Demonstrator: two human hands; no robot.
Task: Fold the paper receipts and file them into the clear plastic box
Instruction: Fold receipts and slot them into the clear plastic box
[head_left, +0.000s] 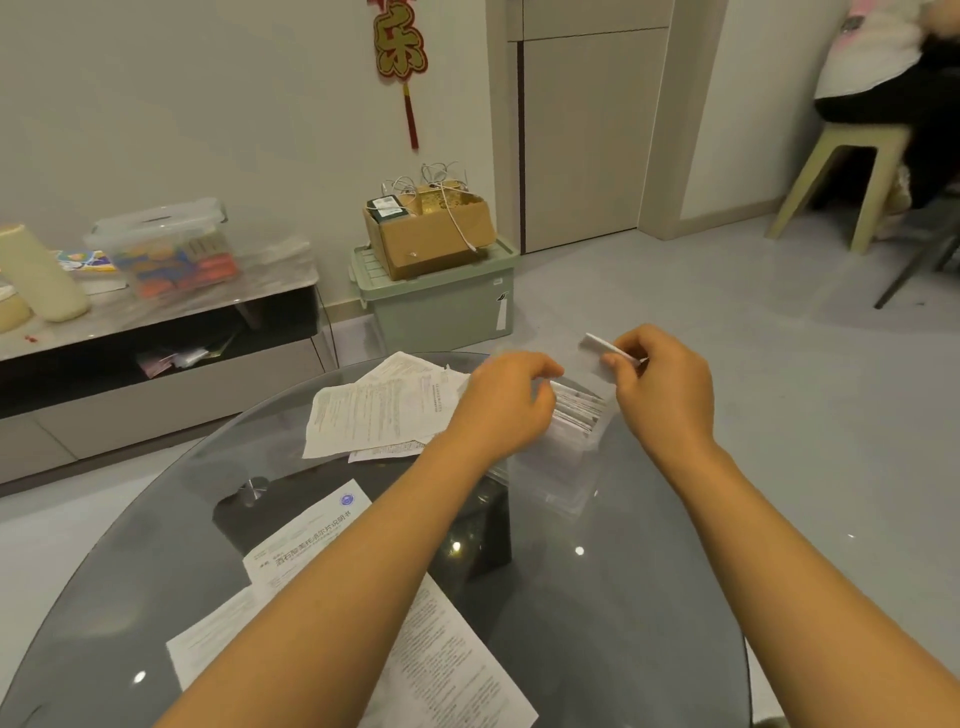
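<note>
The right hand (662, 384) pinches a small folded receipt (605, 347) between thumb and fingertips, holding it in the air just above the far edge of the clear plastic box (558, 467). The left hand (506, 400) hovers over the near left side of the box with its fingers loosely curled; whether it touches the box rim or the papers inside is hidden by its own back, and I cannot tell if it holds anything. Inside the box, a row of already folded receipts (582, 410) stands on edge between the two hands. The box sits on the round glass desk (649, 597), near its far edge. Left of the box lies a loose pile of unfolded receipts (384, 405), and nearer the person than the box two more printed sheets (311, 540) lie flat. The step in hand looks like slotting the folded piece in behind the standing ones. The risk is that the box, light and on smooth glass, slides away if the paper is pushed in without the left hand steadying it; the standing receipts could also tip and close the gap, or the folded piece could spring open if the pinch loosens before it is wedged in.
</note>
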